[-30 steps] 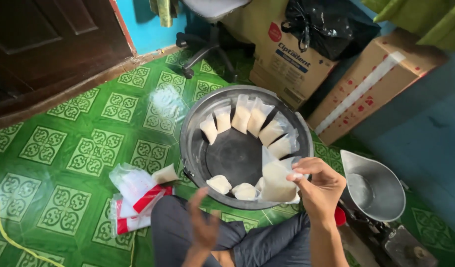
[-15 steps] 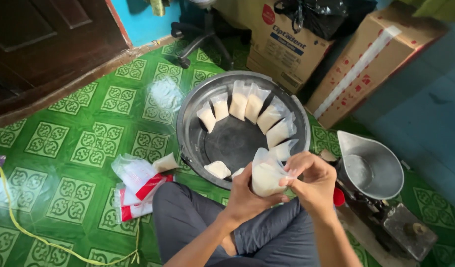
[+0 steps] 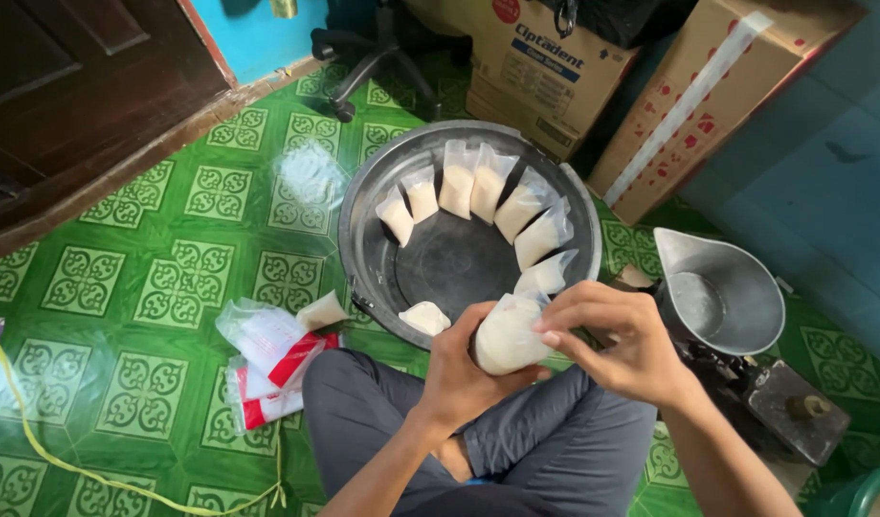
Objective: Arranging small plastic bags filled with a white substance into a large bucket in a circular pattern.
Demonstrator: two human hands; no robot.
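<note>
Seen from above, seated cross-legged on a green patterned tile floor (image 3: 124, 316), in grey trousers. Left hand (image 3: 464, 369) cupped under a small clear plastic bag of white powder (image 3: 505, 335), fingers wrapped around its rounded bottom. Right hand (image 3: 622, 335) at the bag's upper end, thumb and fingertips pinched together on the loose neck. Bag held just above the lap, right at the near rim of a wide round metal basin (image 3: 363, 239).

Best done, by the look of it, with the neck gathered tight directly above the powder, air pressed out first, the bottom kept supported by the left palm so nothing spills while the top is twisted or closed.

Inside the basin: a row of filled bags (image 3: 478, 191) of the same white powder, leaning upright against the far and right wall, plus one lying flat (image 3: 425, 318) near the front; centre of the basin bare. To the right, a metal scoop pan (image 3: 722, 297) sitting on a dark scale, apparently with nothing in it. To the left on the floor, a loose pile of flat plastic bags with red and white wrapping (image 3: 267, 354). Beyond the basin, brown cardboard boxes (image 3: 698, 96), contents hidden
</note>
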